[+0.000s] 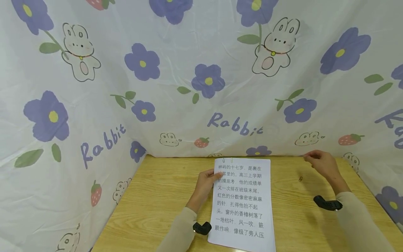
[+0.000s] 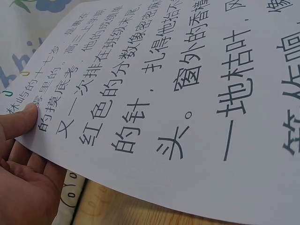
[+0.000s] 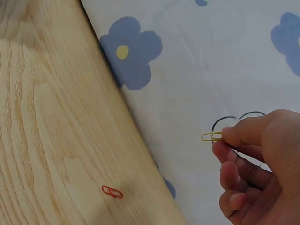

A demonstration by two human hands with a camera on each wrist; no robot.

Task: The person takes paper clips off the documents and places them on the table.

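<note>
My left hand [image 1: 206,182] grips the upper left edge of a sheet of paper [image 1: 244,210] printed with large Chinese text. The thumb lies on the printed face and the fingers are behind. The sheet is tilted up from the table in the left wrist view. On its top edge sit a green paper clip [image 2: 7,93] and a yellowish paper clip [image 2: 24,73]. Off to the right, my right hand [image 1: 322,166] pinches a yellow paper clip [image 3: 211,136] between thumb and forefinger. Whether more sheets lie behind the front one, I cannot tell.
A red paper clip [image 3: 112,191] lies on the wooden table [image 1: 163,196], on the right side, nearer than my right hand. A white curtain [image 1: 176,91] with purple flowers and rabbits hangs along the table's back and sides.
</note>
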